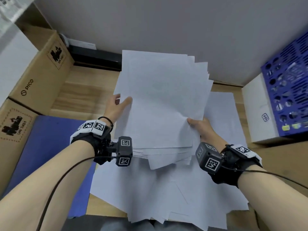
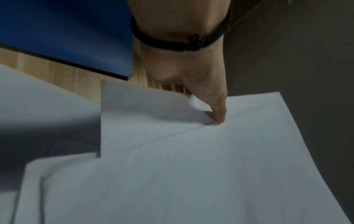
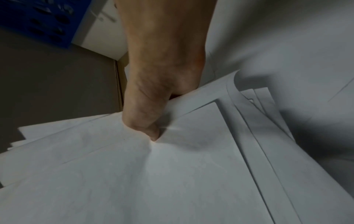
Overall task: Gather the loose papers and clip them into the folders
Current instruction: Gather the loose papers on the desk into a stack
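Note:
A fanned stack of white papers (image 1: 160, 100) is held up above the desk between both hands. My left hand (image 1: 119, 104) pinches its left edge, thumb on top (image 2: 218, 115), the other fingers hidden behind the sheets. My right hand (image 1: 198, 124) grips the right edge low down, thumb pressed into the top sheet (image 3: 151, 133). More loose papers (image 1: 166, 194) lie spread on the desk beneath. A blue folder (image 1: 50, 157) lies flat at the left, partly under those sheets; the left wrist view shows its corner (image 2: 76, 37).
Cardboard boxes (image 1: 38, 80) line the left side of the wooden desk (image 1: 83, 90). At the right a white box (image 1: 260, 112) sits beside a blue perforated basket (image 1: 290, 90) holding small items. A grey wall stands close behind.

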